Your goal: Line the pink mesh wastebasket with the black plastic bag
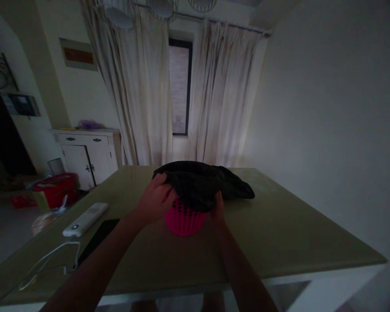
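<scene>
A pink perforated basket (183,220) stands on the green table (279,229). A black garment (201,182) is heaped over its top and spills off to the right. My left hand (155,200) grips the garment's left edge at the basket's rim. My right hand (217,211) rests against the basket's right side under the cloth, and its fingers are partly hidden.
A white power bank (85,219) with a white cable (48,260) and a dark phone (97,238) lie on the table's left side. A white cabinet (89,156), a red basket (53,188) on the floor and curtains (143,95) stand behind.
</scene>
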A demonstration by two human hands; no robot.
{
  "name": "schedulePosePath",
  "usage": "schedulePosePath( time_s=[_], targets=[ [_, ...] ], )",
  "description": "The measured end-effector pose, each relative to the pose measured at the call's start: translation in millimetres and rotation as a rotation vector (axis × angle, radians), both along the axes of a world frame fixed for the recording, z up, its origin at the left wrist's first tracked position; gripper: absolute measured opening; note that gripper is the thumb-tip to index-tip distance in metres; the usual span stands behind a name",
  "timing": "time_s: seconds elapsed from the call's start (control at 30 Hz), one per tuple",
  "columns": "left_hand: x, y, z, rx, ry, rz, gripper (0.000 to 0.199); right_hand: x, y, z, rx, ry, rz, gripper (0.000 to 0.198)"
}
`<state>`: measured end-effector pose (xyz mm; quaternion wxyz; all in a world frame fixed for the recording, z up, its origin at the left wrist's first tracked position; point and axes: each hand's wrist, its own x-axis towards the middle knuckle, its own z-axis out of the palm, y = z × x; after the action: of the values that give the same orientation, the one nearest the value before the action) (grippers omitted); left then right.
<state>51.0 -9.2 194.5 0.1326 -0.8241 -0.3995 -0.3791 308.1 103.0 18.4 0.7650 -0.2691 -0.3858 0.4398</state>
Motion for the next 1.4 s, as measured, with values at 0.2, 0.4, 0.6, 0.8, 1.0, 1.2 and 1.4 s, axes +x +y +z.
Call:
schedulePosePath(
  time_s=[0.2, 0.4, 0.6, 0.8, 1.0, 1.2, 1.4],
  targets=[
    [0, 4, -12.2, 0.034, 0.071, 0.036, 0.03, 16, -15, 28, -0.078, 0.108, -0.05, 0.039],
    [8, 11, -9.1, 0.028, 0.13, 0.07, 0.027, 38, -30, 80, -0.129, 0.079, -0.048, 0.044],
    [16, 12, -6.0, -0.039, -0.011, 0.094, 0.015, 28, -75, 76, 0.149, -0.448, -0.272, 0.039],
    [15, 9, -0.6, -0.049, 0.046, 0.094, 0.021, 21, -94, 66, 0.357, -0.891, -0.429, 0.021],
    [11, 10, -5.9, -0.016, 0.123, 0.065, 0.03, 29, -89, 87, 0.266, -0.778, -0.68, 0.025],
    [9, 8, -4.6, -0.034, 0.069, -0.033, 0.026, 46, -67, 142, 0.111, -0.721, -0.72, 0.036],
    [13, -3, -5.0, -0.015, 0.038, -0.061, 0.025, 49, -4, 214, 0.11, -0.925, -0.476, 0.019]
  ],
)
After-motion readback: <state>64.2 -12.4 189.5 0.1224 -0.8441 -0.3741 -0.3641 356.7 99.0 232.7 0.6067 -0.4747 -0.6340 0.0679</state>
